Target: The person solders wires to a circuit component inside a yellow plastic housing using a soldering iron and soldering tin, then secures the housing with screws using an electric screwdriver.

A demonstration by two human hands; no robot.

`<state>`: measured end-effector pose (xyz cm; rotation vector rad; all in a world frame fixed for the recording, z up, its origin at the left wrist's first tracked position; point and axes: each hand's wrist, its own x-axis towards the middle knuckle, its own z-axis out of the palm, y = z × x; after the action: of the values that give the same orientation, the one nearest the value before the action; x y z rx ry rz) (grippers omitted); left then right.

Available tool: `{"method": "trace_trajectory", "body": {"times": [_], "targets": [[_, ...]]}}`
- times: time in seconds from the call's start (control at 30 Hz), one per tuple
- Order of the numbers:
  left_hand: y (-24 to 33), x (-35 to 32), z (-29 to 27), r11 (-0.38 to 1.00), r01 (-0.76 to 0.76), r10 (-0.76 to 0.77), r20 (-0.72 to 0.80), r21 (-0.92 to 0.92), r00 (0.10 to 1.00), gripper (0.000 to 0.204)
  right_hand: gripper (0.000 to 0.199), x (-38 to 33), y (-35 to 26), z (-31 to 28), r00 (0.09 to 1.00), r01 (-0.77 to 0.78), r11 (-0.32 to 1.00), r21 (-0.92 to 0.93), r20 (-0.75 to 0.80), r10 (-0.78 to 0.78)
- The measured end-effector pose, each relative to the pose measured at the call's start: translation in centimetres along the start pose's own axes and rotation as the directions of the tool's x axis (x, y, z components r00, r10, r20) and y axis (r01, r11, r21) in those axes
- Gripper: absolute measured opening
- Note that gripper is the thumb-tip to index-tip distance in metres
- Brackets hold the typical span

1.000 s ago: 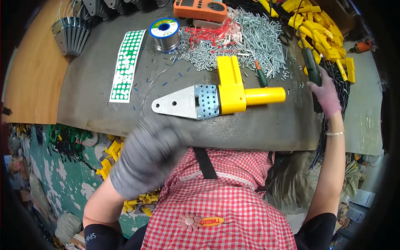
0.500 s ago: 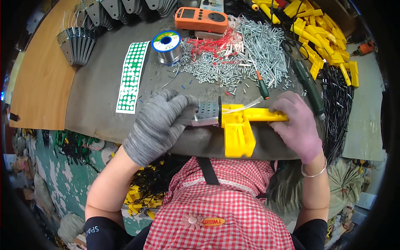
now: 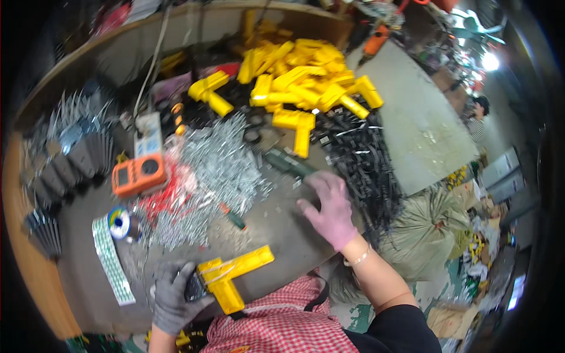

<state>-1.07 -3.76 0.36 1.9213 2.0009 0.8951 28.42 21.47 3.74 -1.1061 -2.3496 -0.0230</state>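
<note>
In the head view, the gray-gloved left hand (image 3: 173, 300) has its fingers closed around the dark end of the yellow plastic T-shaped housing (image 3: 225, 287), at the near edge of the tabletop (image 3: 282, 229). The pink-gloved right hand (image 3: 329, 212) is open, thumb wide apart from the fingers, whose tips are beside the dark green electric screwdriver (image 3: 288, 163), though whether they touch it I cannot tell. Beyond the housing lie an orange-tipped screwdriver (image 3: 233, 216) and a heap of silver screws (image 3: 223, 153).
</note>
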Motion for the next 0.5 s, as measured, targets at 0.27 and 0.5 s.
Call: {"method": "trace_trajectory", "body": {"times": [0.27, 0.5], "targets": [[0.7, 2.3, 0.5, 1.000, 0.000, 0.001, 0.049, -0.026, 0.999, 0.073, 0.060, 6.0, 5.9, 6.2, 0.909, -0.302, 0.918, -0.257, 0.212, 0.359], [0.5, 2.5, 0.7, 0.989, 0.143, -0.139, 0.098, -0.032, 0.985, 0.072, 0.040, 7.8, 7.2, 4.6, 0.972, -0.203, 0.970, -0.131, 0.093, 0.216]]}}
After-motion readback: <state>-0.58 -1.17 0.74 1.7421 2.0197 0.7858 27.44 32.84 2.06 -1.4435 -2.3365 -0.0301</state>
